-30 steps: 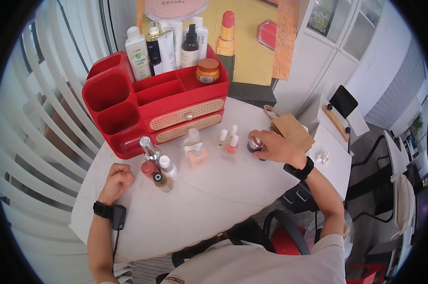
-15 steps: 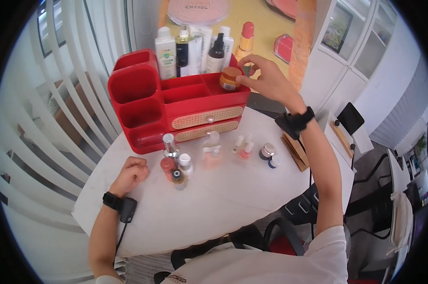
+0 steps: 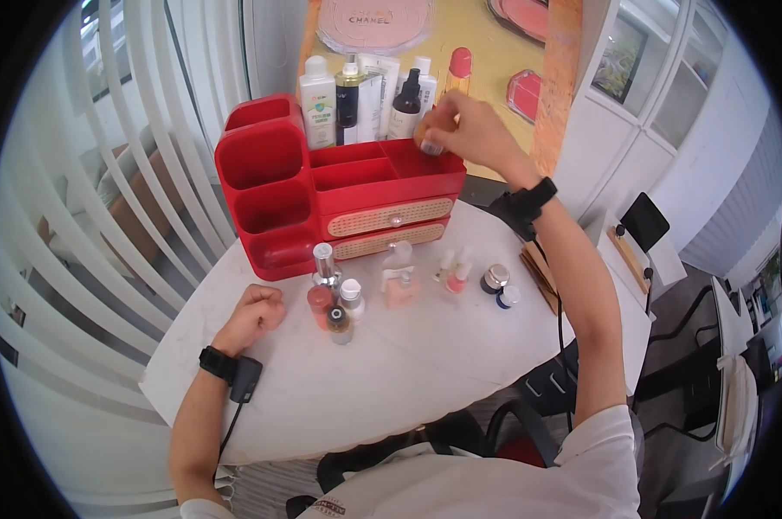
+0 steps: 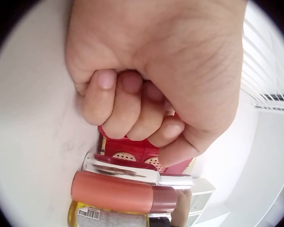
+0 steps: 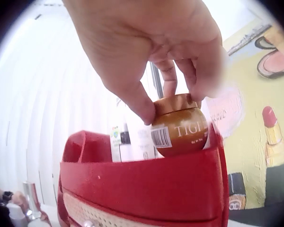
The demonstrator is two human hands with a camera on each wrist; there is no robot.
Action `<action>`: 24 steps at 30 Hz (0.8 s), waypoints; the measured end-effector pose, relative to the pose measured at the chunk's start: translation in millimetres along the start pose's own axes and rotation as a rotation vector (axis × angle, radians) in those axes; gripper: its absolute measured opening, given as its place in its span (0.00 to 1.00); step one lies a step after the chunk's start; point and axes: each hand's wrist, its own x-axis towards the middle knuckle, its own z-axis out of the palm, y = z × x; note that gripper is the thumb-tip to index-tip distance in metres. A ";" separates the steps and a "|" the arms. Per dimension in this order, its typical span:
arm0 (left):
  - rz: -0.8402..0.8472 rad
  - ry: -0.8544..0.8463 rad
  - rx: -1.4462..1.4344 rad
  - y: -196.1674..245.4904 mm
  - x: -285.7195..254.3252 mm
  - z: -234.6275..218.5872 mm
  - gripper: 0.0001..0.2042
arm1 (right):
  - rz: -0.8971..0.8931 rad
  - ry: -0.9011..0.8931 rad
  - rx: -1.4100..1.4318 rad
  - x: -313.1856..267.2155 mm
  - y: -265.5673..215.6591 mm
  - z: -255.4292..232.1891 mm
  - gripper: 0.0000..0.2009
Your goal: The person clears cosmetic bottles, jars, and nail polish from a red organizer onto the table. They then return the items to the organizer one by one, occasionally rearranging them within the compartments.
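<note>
My right hand [image 3: 470, 130] pinches the amber jar [image 5: 180, 130] by its lid with thumb and fingers, above the right compartment of the red organizer [image 5: 142, 189]. In the head view the jar looks tilted and partly covered by the fingers. My left hand [image 3: 254, 316] rests on the white table with its fingers curled in and nothing seen in it. Close by in the left wrist view lie a coral bottle [image 4: 113, 191] and a silver-capped bottle [image 4: 175, 181], which stand upright in the head view.
Tall bottles, among them a green-labelled one [image 3: 319, 108], stand in the organizer's back. On the white table [image 3: 356, 394] are a pink perfume bottle [image 3: 400, 290], small nail polish bottles [image 3: 457, 277] and two small jars, one grey [image 3: 495, 278]. A brown paper bag [image 3: 540, 278] lies at the right.
My right hand has moved from the small dark jar on the table up to the amber jar and now holds it, tilted. The left hand stays curled on the table.
</note>
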 end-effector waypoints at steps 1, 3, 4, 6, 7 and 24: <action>-0.001 0.000 -0.015 0.9 -0.4 0.5 0.14 | -0.005 0.104 0.040 -5.5 -0.6 -12.6 0.21; -0.014 -0.005 -0.036 0.8 -2.6 1.5 0.14 | 0.002 0.200 0.080 -26.2 -5.4 -36.7 0.23; -0.006 0.007 -0.031 1.2 -2.4 1.9 0.14 | 0.012 0.172 0.046 -40.5 -3.8 -49.8 0.25; 0.000 0.015 -0.037 0.8 -1.9 2.3 0.14 | 0.056 0.032 -0.010 -70.0 12.1 -65.6 0.26; -0.001 0.011 -0.031 0.8 -1.4 1.8 0.14 | 0.092 -0.077 -0.031 -85.4 23.5 -70.8 0.26; -0.019 0.096 -0.016 0.6 -2.6 3.1 0.14 | 0.083 -0.594 0.001 -191.8 98.2 -28.7 0.29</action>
